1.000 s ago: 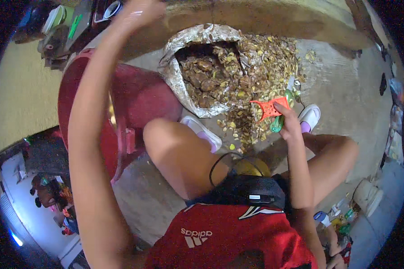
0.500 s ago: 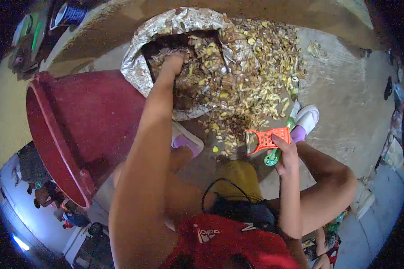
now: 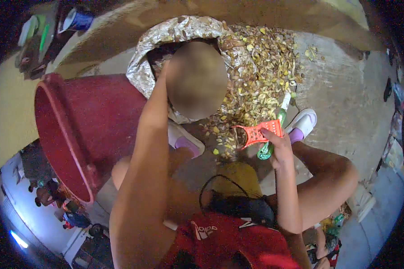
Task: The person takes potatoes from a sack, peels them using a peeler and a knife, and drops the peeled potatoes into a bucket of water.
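Note:
My right hand (image 3: 281, 150) is closed around an orange peeler (image 3: 256, 134), whose wide end points left. A knife with a green handle (image 3: 265, 151) is in the same grip, its pale blade (image 3: 285, 103) pointing away from me. My left arm reaches forward into an open, dirty white sack (image 3: 139, 60). My left hand (image 3: 167, 71) is at the sack's mouth, but a blurred patch hides its fingers and whatever they touch. Yellow and brown peelings (image 3: 260, 67) spill out of the sack's right side onto the floor.
A big dark red tub (image 3: 98, 98) lies on its side at left, against the sack. My feet in white slippers (image 3: 306, 122) stand either side of the peelings. A low yellow stool (image 3: 240, 177) is between my legs. A blue and white container (image 3: 78, 21) is at the far left.
My left hand has drawn back slightly toward me within the sack's mouth. My right hand, with peeler and knife, has shifted a little left and away from me.

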`<state>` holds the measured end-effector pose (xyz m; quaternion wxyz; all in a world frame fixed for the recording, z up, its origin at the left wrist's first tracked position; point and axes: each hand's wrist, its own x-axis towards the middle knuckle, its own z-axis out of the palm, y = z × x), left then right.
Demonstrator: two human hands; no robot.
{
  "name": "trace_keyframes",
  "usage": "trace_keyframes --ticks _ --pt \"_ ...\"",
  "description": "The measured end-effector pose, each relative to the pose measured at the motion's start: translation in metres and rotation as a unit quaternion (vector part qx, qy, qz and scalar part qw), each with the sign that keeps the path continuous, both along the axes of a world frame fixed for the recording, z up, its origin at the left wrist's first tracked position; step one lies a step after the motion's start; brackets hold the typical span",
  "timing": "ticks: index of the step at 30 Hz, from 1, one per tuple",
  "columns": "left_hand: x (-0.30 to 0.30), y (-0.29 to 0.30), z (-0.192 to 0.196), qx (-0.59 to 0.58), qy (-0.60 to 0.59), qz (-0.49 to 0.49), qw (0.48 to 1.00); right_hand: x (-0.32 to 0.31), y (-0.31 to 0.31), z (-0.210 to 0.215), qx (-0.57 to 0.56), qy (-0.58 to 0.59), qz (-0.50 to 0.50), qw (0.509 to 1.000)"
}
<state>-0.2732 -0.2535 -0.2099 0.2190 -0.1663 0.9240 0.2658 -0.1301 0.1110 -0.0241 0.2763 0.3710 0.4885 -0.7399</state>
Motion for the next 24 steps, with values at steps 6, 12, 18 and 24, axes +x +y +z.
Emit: trace_keyframes --ticks 6,12,18,24 --pt "0.019 0.020 0.101 0.534 -0.014 0.164 0.829 -0.009 -0.021 0.027 -0.041 0.064 0.033 0.997" --pt "0.066 0.076 0.213 0.597 -0.041 0.082 0.797 -0.017 -0.015 0.053 -0.043 0.160 0.076 0.983" --pt "0.139 0.122 0.254 0.637 -0.030 0.015 0.770 0.005 0.009 0.057 0.031 0.244 0.135 0.960" --pt "0.196 0.159 0.268 0.588 0.055 0.081 0.803 0.038 0.027 0.062 0.272 0.397 0.285 0.829"
